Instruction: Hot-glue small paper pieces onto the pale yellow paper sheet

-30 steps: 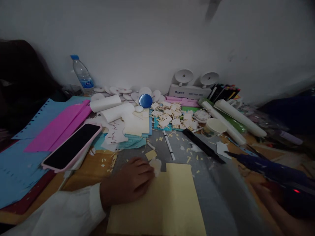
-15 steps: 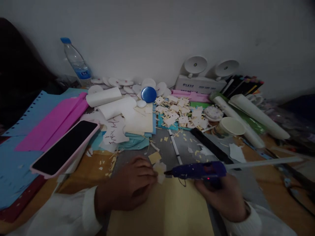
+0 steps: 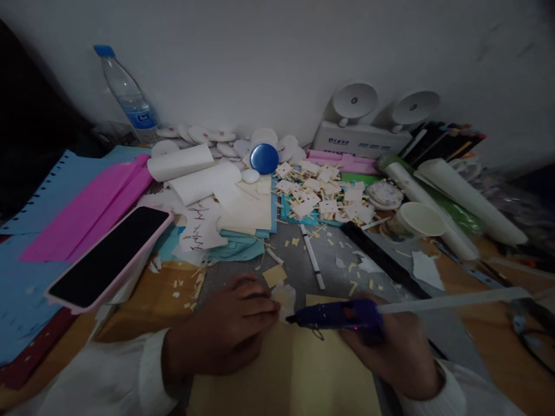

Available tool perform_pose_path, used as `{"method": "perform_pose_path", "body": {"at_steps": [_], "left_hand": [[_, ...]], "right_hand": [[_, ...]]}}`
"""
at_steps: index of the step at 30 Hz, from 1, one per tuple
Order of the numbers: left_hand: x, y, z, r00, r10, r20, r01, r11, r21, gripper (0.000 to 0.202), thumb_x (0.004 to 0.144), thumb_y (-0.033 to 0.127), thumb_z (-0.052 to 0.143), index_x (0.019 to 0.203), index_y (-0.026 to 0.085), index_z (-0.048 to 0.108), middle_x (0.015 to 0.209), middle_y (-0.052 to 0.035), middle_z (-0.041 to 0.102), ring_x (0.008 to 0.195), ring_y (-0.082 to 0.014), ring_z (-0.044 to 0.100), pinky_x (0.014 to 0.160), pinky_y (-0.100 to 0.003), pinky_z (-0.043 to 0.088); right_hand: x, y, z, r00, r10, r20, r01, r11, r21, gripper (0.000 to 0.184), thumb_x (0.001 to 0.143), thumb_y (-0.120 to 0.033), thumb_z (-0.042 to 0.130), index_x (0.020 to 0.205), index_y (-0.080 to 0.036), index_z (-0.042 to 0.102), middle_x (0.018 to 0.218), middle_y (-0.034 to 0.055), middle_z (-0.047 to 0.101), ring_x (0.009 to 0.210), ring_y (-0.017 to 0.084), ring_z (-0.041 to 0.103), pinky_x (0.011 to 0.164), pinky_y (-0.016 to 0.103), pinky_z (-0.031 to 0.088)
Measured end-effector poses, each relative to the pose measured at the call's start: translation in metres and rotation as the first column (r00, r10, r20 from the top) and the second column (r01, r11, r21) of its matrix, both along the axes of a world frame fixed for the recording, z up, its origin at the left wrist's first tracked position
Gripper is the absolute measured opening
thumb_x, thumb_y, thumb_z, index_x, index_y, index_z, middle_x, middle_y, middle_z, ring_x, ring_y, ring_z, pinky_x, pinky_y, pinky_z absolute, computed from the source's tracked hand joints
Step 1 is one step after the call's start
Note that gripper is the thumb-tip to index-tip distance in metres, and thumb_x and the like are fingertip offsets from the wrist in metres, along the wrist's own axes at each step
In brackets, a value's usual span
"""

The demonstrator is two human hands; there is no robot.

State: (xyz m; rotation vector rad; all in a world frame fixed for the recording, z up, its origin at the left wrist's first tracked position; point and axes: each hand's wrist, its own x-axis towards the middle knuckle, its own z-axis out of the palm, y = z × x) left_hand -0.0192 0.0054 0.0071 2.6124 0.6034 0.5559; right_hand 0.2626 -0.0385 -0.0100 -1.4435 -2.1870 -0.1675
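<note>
My left hand point(image 3: 229, 326) rests on a pale yellow sheet point(image 3: 299, 375) near the table's front edge, its fingers pinched on a small whitish paper piece point(image 3: 286, 299). My right hand point(image 3: 392, 352) grips a blue glue gun point(image 3: 342, 316) held level, with a long white glue stick point(image 3: 451, 300) sticking out behind it. The gun's nozzle points left and sits right beside the small paper piece. White sleeves cover both wrists.
A phone in a pink case point(image 3: 108, 257) lies at the left on blue and pink paper. A water bottle point(image 3: 125, 95) stands by the wall. Small cut card pieces point(image 3: 321, 196), a blue badge point(image 3: 264, 158), a paper cup point(image 3: 416, 221), a white pen point(image 3: 313, 257), a black ruler point(image 3: 381, 260) and white rolls point(image 3: 468, 202) crowd the middle and right.
My right hand came in from the far right with the glue gun and brought its nozzle to the paper piece. My left hand stayed on the yellow sheet.
</note>
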Motion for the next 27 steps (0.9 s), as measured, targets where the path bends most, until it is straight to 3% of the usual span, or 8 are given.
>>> {"method": "perform_pose_path", "body": {"at_steps": [5,27], "left_hand": [[0.000,0.000,0.001,1.000,-0.009,-0.004,0.009,1.000,0.007,0.034,0.081,0.009,0.051,0.113,0.016,0.058,0.108,-0.0056,0.069,0.101,-0.0225,0.054,0.100,-0.043,0.034],[-0.001,0.001,0.002,1.000,-0.015,0.003,0.015,0.999,0.037,0.036,0.078,0.008,0.051,0.112,0.016,0.058,0.107,-0.0062,0.069,0.102,-0.0228,0.055,0.099,-0.042,0.035]], "right_hand": [[-0.004,0.001,0.006,0.999,0.049,0.003,-0.049,0.999,-0.004,0.006,0.081,-0.025,0.050,0.079,-0.021,0.054,0.062,0.0003,0.066,0.049,0.017,0.064,0.044,0.026,0.046],[-0.011,0.004,0.016,0.997,0.073,0.004,-0.073,0.997,-0.034,0.006,0.081,-0.023,0.047,0.077,-0.023,0.052,0.059,-0.0011,0.061,0.048,0.016,0.060,0.043,0.025,0.041]]}}
